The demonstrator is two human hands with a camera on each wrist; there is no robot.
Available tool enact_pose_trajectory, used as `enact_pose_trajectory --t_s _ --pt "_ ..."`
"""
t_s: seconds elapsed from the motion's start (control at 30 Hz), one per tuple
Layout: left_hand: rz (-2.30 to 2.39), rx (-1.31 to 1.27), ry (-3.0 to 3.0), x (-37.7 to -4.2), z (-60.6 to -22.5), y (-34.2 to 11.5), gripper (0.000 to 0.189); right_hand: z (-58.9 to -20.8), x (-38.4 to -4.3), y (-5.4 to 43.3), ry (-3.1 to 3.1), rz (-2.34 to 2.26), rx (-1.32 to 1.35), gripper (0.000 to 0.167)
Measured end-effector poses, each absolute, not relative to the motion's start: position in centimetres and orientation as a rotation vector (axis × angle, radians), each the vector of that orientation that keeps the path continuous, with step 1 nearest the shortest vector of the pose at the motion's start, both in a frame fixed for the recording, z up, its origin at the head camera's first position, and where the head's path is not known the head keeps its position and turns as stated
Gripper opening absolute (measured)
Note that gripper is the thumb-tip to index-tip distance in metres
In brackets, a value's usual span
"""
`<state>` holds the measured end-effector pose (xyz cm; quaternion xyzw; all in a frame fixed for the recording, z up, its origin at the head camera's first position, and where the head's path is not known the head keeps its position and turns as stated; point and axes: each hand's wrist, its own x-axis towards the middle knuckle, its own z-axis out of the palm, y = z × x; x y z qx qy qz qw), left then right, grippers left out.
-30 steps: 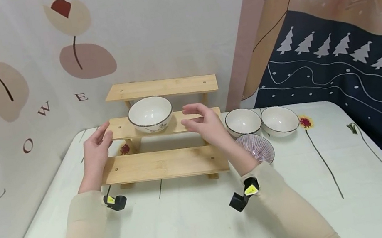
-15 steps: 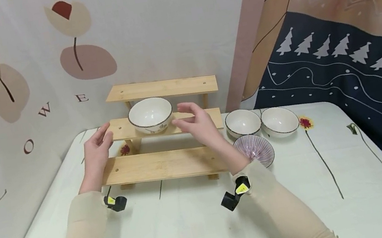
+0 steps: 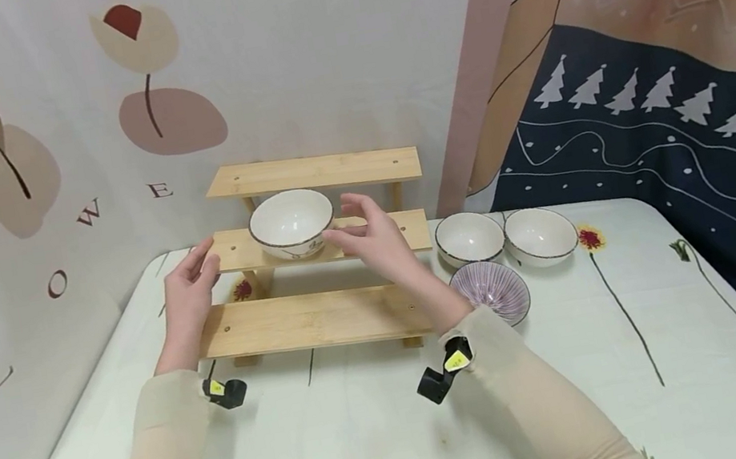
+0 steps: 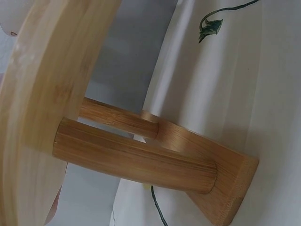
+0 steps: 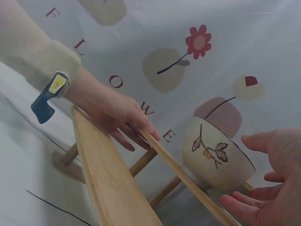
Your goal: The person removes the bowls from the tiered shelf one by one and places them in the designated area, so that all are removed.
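Observation:
A white bowl (image 3: 292, 224) with a dark rim and a painted leafy twig sits upright on the middle board of a three-tier wooden shelf (image 3: 313, 318). My left hand (image 3: 192, 291) holds the left end of that middle board; the right wrist view shows its fingers (image 5: 141, 123) at the board's end. Close at the bowl's right side is my right hand (image 3: 381, 243), fingers spread and slightly bent. Its thumb is at the bowl wall in the head view; whether it touches I cannot tell.
Right of the shelf, two more white bowls (image 3: 469, 238) stand side by side, with a purple-striped bowl (image 3: 495, 291) in front of them. The table wears a pale flowered cloth (image 3: 344, 436). Printed curtains (image 3: 323, 50) hang behind and at the sides.
My right hand has moved left, closer to the bowl. The left hand, the bowl and the shelf stay where they were.

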<state>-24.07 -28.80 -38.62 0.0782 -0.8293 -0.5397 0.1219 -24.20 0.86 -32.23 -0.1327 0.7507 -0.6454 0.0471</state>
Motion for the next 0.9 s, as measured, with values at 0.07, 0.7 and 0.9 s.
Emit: enact_pose_trajectory --t_s 0.07,0.7,0.9 --pt "-1.572 0.234 -2.424 -24.1 -38.7 -28.8 0.053 -32.2 -24.2 0.8 2.288 -1.969 -0.397 0.07" --pt "-1.572 0.247 -2.42 -23.9 -38.7 -28.8 0.053 -32.4 -24.7 -0.1 2.275 -1.937 -0.387 0.074" --pt "-1.562 0.261 -2.44 -24.0 -38.7 -28.8 0.053 -32.5 -25.0 -0.6 2.234 -1.964 -0.383 0.07"
